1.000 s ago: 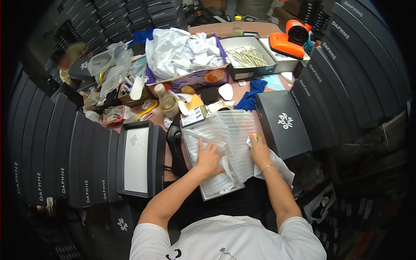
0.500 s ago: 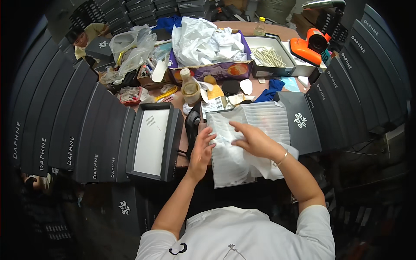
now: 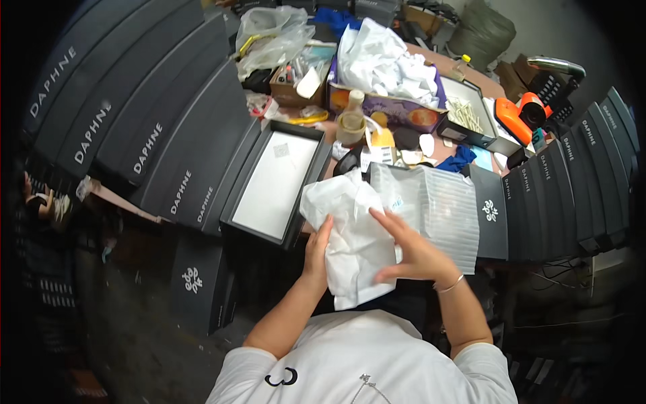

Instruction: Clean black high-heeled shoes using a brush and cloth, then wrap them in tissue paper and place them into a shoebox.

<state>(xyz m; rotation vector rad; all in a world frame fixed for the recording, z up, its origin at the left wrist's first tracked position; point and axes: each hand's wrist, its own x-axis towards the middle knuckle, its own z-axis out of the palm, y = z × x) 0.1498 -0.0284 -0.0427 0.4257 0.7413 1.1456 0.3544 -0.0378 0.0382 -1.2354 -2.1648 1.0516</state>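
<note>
A crumpled sheet of white tissue paper [image 3: 353, 236] is raised in front of me over the table's near edge. My left hand [image 3: 317, 250] grips its left side, thumb on the near face and the other fingers hidden behind. At its right side my right hand [image 3: 422, 254] is open, fingers apart and touching or close to the paper. Just beyond that hand, ribbed translucent wrapping [image 3: 449, 215] lies over a flat dark box. A dark grey shoe box [image 3: 272, 185] with a white inside lies open to the left. Behind the paper, a black object [image 3: 347, 163] shows only in part.
Tall rows of dark shoe boxes [image 3: 145, 128] line the left, with more boxes [image 3: 568, 182] at the right. Farther back are a purple carton [image 3: 387, 108] full of crumpled paper, a glass bottle [image 3: 351, 120], a box of sticks [image 3: 465, 111] and an orange tool [image 3: 518, 121].
The tissue paper has come up off the wrapping and moved left and nearer to me. My left hand has closed on its edge. The whole view has turned left.
</note>
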